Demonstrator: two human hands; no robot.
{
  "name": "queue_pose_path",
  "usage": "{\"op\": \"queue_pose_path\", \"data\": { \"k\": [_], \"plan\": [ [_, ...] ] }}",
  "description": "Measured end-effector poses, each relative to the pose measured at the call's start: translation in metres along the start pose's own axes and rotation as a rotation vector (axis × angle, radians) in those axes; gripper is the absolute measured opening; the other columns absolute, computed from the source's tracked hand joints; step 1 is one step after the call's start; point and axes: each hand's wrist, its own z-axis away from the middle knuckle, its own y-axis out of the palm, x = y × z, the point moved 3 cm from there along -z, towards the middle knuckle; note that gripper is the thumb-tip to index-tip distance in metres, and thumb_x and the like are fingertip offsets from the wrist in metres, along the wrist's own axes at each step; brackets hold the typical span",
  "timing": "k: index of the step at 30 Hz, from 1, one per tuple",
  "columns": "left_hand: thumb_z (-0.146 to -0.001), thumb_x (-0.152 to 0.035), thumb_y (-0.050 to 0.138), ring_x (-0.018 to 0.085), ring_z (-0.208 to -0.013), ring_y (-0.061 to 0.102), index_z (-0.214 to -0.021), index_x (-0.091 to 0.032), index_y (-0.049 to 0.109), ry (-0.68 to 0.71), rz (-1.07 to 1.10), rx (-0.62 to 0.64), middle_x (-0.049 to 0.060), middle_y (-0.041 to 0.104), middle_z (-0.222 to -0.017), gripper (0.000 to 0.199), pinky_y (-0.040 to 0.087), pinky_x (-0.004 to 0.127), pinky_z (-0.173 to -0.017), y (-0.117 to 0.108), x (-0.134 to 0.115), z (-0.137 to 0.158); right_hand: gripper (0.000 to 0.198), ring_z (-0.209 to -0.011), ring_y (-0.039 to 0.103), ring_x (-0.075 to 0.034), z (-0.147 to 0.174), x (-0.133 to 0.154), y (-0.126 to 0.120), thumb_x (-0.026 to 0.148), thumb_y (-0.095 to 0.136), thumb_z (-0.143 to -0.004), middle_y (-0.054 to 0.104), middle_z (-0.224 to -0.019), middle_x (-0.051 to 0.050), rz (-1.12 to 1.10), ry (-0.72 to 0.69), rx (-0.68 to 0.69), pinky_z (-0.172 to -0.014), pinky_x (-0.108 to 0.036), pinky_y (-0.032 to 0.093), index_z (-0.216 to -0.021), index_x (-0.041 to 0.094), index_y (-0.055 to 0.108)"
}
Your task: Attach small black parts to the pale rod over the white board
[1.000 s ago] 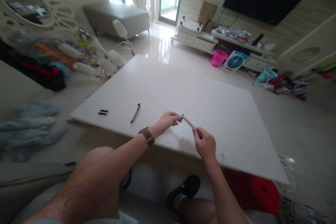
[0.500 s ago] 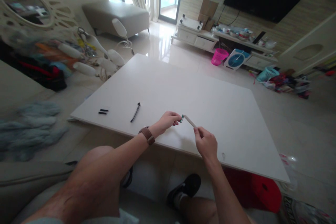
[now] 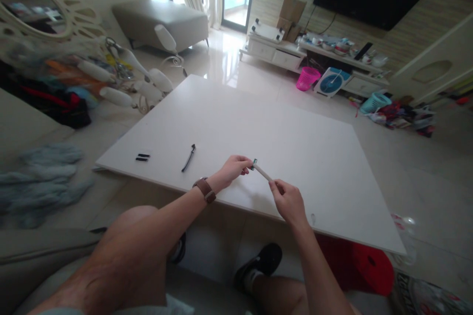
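Note:
My left hand [image 3: 233, 168], with a brown-strapped watch [image 3: 205, 190] at its wrist, pinches a small green piece [image 3: 254, 161] that looks like a circuit board. In my right hand [image 3: 290, 202] is a slim pale grey stick [image 3: 263, 172], gripped near its lower end. Its far end meets or overlaps the green piece; whether the two are joined cannot be made out. Both hands are above the white tabletop [image 3: 258, 108]. Left of them lie a thin dark rod with a hooked head [image 3: 188, 158] and two short black strips [image 3: 142, 157].
A small clear item [image 3: 313, 218] lies near the table's front edge. White lamp arms [image 3: 155, 81] stand close to its left side. Below the right front corner is a red roll-shaped object [image 3: 371, 268]. Across the floor are a pink basket [image 3: 308, 78] and a fan [image 3: 331, 82].
The grey stick's far end has moved left onto the green piece; a gap showed between them before. My right hand has shifted slightly left. The view has shifted slightly.

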Motion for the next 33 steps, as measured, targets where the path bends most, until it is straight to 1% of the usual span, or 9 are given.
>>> {"op": "queue_pose_path", "data": {
  "k": [2, 6, 10, 11, 15, 20, 24, 29, 33],
  "plan": [
    [-0.072, -0.025, 0.068, 0.011, -0.060, 0.051, -0.071, -0.013, 0.069, 0.000, -0.002, -0.011, 0.001, 0.058, -0.060, 0.012, 0.039, 0.026, -0.064, -0.0005, 0.0001, 0.0002, 0.041, -0.056, 0.048, -0.014, 0.0000, -0.0004, -0.0006, 0.051, 0.050, -0.093, 0.060, -0.060, 0.000, -0.014, 0.020, 0.016, -0.055, -0.027, 0.027, -0.077, 0.021, 0.072],
    [-0.072, -0.027, 0.069, 0.011, -0.061, 0.052, -0.072, -0.013, 0.069, -0.009, -0.020, 0.003, 0.002, 0.060, -0.063, 0.014, 0.039, 0.026, -0.064, -0.0006, 0.0010, -0.0002, 0.042, -0.057, 0.049, -0.014, -0.0011, -0.0024, -0.0056, 0.053, 0.049, -0.093, 0.060, -0.061, -0.001, -0.059, 0.046, -0.055, -0.055, -0.026, 0.029, -0.080, 0.021, 0.073],
    [-0.072, -0.027, 0.069, 0.010, -0.057, 0.049, -0.071, -0.012, 0.069, 0.016, -0.021, -0.018, 0.001, 0.057, -0.059, 0.015, 0.038, 0.026, -0.062, -0.0015, 0.0015, -0.0021, 0.042, -0.056, 0.048, -0.014, 0.0001, -0.0027, -0.0040, 0.051, 0.050, -0.093, 0.058, -0.059, 0.000, -0.027, -0.010, 0.073, -0.055, -0.026, 0.028, -0.073, 0.020, 0.071],
    [-0.072, -0.027, 0.069, 0.010, -0.057, 0.049, -0.071, -0.012, 0.069, 0.021, -0.023, -0.025, 0.001, 0.057, -0.059, 0.015, 0.038, 0.026, -0.062, -0.0018, 0.0017, -0.0025, 0.042, -0.056, 0.048, -0.014, 0.0005, -0.0031, -0.0041, 0.051, 0.050, -0.093, 0.058, -0.058, 0.000, -0.029, -0.023, 0.084, -0.055, -0.026, 0.028, -0.073, 0.020, 0.071],
    [-0.072, -0.027, 0.068, 0.010, -0.058, 0.050, -0.072, -0.013, 0.069, 0.014, -0.030, 0.002, 0.002, 0.059, -0.062, 0.015, 0.038, 0.026, -0.061, -0.0009, 0.0024, -0.0018, 0.044, -0.058, 0.048, -0.014, 0.0002, -0.0053, -0.0067, 0.053, 0.047, -0.095, 0.058, -0.061, 0.000, -0.084, -0.014, -0.015, -0.056, -0.026, 0.030, -0.083, 0.020, 0.074],
    [-0.073, -0.027, 0.068, 0.010, -0.058, 0.049, -0.072, -0.012, 0.069, 0.035, -0.037, 0.003, 0.001, 0.058, -0.060, 0.015, 0.038, 0.025, -0.062, -0.0016, 0.0019, -0.0010, 0.045, -0.055, 0.046, -0.013, -0.0003, -0.0029, -0.0011, 0.053, 0.049, -0.094, 0.055, -0.056, 0.001, -0.029, -0.054, 0.079, -0.055, -0.026, 0.028, -0.070, 0.020, 0.068],
    [-0.074, -0.027, 0.067, 0.010, -0.058, 0.049, -0.072, -0.012, 0.069, 0.014, -0.047, 0.010, 0.002, 0.059, -0.062, 0.015, 0.039, 0.026, -0.062, -0.0016, 0.0031, -0.0023, 0.044, -0.057, 0.047, -0.014, -0.0007, -0.0050, -0.0043, 0.053, 0.046, -0.095, 0.057, -0.059, 0.000, -0.022, -0.033, -0.021, -0.056, -0.026, 0.028, -0.078, 0.021, 0.071],
    [-0.075, -0.025, 0.066, 0.010, -0.057, 0.049, -0.072, -0.012, 0.068, 0.026, -0.057, 0.000, 0.001, 0.056, -0.058, 0.014, 0.038, 0.025, -0.062, -0.0011, 0.0008, -0.0014, 0.044, -0.057, 0.047, -0.014, -0.0001, -0.0051, -0.0010, 0.052, 0.049, -0.094, 0.058, -0.059, 0.000, -0.021, -0.060, 0.071, -0.055, -0.026, 0.027, -0.073, 0.020, 0.070],
    [-0.074, -0.026, 0.067, 0.010, -0.059, 0.050, -0.074, -0.012, 0.070, 0.022, -0.060, 0.028, 0.002, 0.060, -0.064, 0.015, 0.040, 0.026, -0.063, -0.0003, -0.0004, 0.0000, 0.045, -0.058, 0.047, -0.014, -0.0008, -0.0045, -0.0022, 0.053, 0.046, -0.095, 0.057, -0.061, 0.000, -0.078, -0.031, 0.002, -0.056, -0.026, 0.029, -0.080, 0.020, 0.072]
  ]
}}
